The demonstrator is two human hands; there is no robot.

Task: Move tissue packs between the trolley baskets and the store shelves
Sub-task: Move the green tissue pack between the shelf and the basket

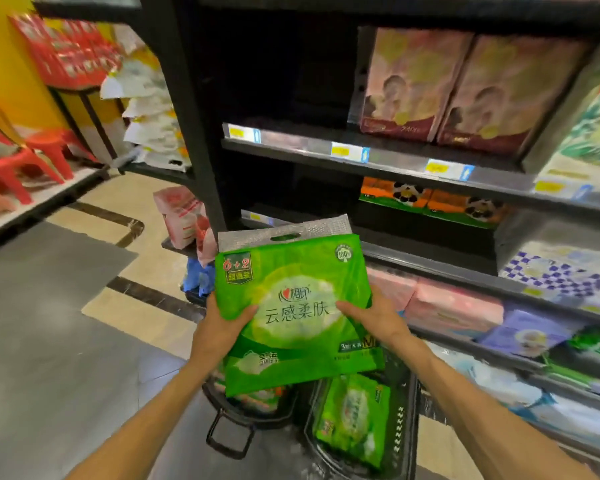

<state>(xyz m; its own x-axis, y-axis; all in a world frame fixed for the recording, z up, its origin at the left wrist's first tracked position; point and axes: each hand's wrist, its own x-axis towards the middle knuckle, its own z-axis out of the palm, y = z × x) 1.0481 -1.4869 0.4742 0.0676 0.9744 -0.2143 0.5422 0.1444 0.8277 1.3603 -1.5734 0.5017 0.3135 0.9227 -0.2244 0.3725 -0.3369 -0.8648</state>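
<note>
Green tissue pack [293, 306] held at frame centre, above trolley baskets [400, 427]. Left hand [227, 318] & right hand [373, 315] each grip a side, thumbs pressed on front.

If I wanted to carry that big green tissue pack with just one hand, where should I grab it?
Probably by the cut-out handle slot in the silvery strip along the top of the green tissue pack, reaching from above. The pack is wide and puffy; right now the left hand and right hand both grip its sides.
</note>
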